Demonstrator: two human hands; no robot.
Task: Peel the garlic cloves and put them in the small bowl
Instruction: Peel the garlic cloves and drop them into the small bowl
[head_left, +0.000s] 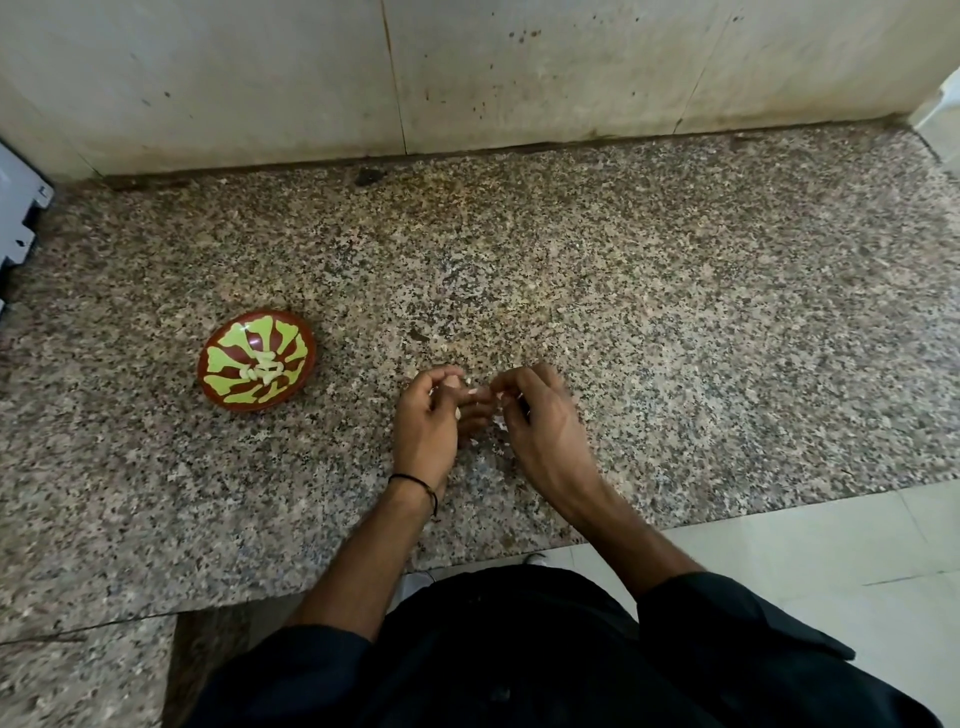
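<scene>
Cloves (262, 370) in bowl (224, 388), left of left hand (426, 421).

Countertop (675, 312): speckled granite, polished, faint sheen.
Small bowl (291, 332): glazed, glossy, looks ceramic.
Peeled cloves (262, 370) in the bowl: smooth, bare.
Wall slabs (519, 78) behind the bowl: stone, matt, stained.
Sleeve (727, 613): matt cloth.
Wrist cord (415, 480): thin thread.

Soft even light; edges bowed; hands blurred.

A speckled granite counter (675, 312) carries a small bowl (215, 358) and scattered garlic skins (501, 423).
</scene>
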